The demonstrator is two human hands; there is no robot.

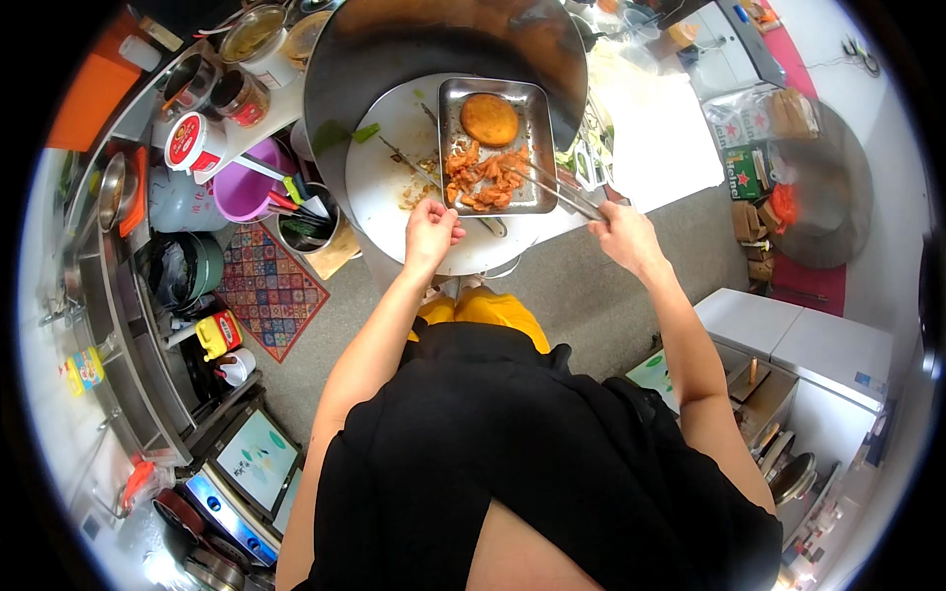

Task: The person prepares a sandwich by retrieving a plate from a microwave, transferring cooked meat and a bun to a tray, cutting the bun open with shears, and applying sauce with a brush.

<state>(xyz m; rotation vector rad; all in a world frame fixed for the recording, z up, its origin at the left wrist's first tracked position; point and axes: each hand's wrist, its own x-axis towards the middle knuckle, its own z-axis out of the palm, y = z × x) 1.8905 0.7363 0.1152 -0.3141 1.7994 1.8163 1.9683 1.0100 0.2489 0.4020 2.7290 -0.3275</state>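
Observation:
My right hand (pixel 627 235) grips a pair of long metal tongs (pixel 563 193). The tips reach into pieces of reddish-orange cooked meat (pixel 484 177) in a rectangular metal tray (pixel 545 140). A round golden-brown flatbread (pixel 489 120) lies in the tray's far half. By the near left corner of the tray is my left hand (pixel 432 235), fingers curled; whether it touches the rim cannot be told. Beneath the tray is a round white cutting board (pixel 377 199) with brown crumbs. A knife (pixel 406 159) lies on the board, partly hidden by the tray.
Beyond the board curves a large dark round metal surface (pixel 355 55). Green vegetable pieces (pixel 366 133) lie at the board's left. Farther left are a white tub (pixel 194 144), a purple bucket (pixel 247 188) and a metal pot of utensils (pixel 314 221). White paper sheets (pixel 665 140) cover the right side.

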